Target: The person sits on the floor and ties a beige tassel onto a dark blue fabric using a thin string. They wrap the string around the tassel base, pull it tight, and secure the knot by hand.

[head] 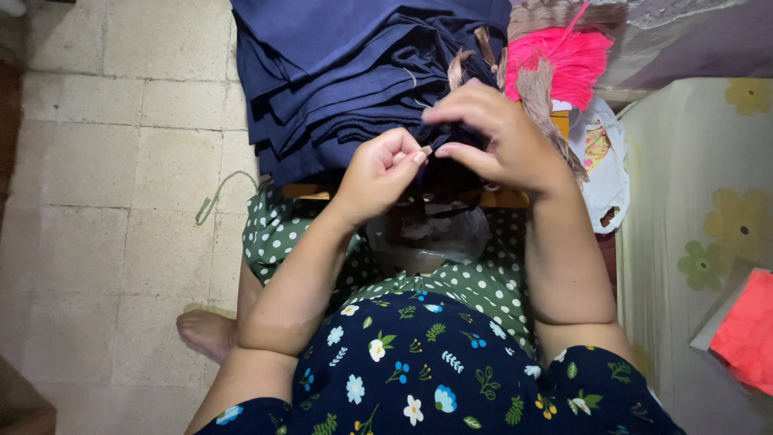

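Observation:
My left hand (382, 173) is closed in a pinch, its fingertips holding a small tan strand right next to my right hand. My right hand (491, 137) curls over a dark navy piece of cloth (451, 173) and grips it. Both hands meet at the near edge of a stack of folded navy fabric (338, 72). Tan tassels (538, 93) hang by my right wrist. What lies under my right palm is hidden.
A bundle of bright pink thread (568, 60) lies behind my right hand. A clear plastic bag (427, 238) sits on my lap over a green dotted skirt (278, 229). A floral covered surface (692, 217) and a red sheet (745, 330) are right; tiled floor (121, 161) left.

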